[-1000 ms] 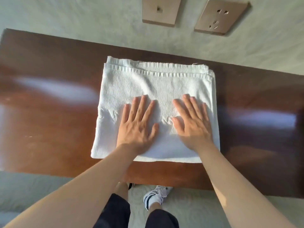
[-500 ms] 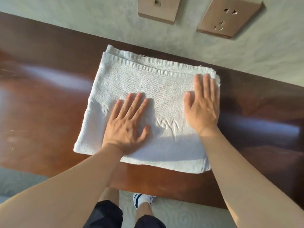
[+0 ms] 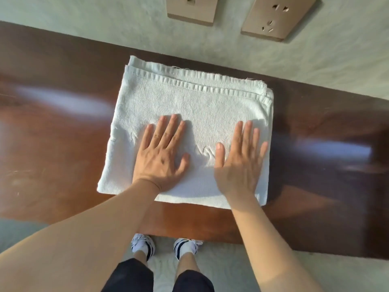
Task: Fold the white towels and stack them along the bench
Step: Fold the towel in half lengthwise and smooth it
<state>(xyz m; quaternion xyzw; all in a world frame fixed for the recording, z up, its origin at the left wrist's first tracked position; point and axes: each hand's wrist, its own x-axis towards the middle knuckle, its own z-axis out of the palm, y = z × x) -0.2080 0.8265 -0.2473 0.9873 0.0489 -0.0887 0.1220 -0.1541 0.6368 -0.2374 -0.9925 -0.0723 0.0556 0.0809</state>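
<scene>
- My left hand [image 3: 161, 159] and right hand [image 3: 240, 163] lie flat, fingers straight, apart on the folded white towel [image 3: 195, 106].
- The towel rests on the brown worktop [image 3: 52, 144].
- Its raised woven motif [image 3: 205, 150] between my hands is unreadable.

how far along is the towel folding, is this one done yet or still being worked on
Done: one white towel lies folded in layers on the wooden bench, hemmed edges toward the wall. In hand: the left hand and right hand lie flat on it, apparently smoothing it. Left: no stack or other towels show here, so any further folding and the stacking look undone.
</scene>
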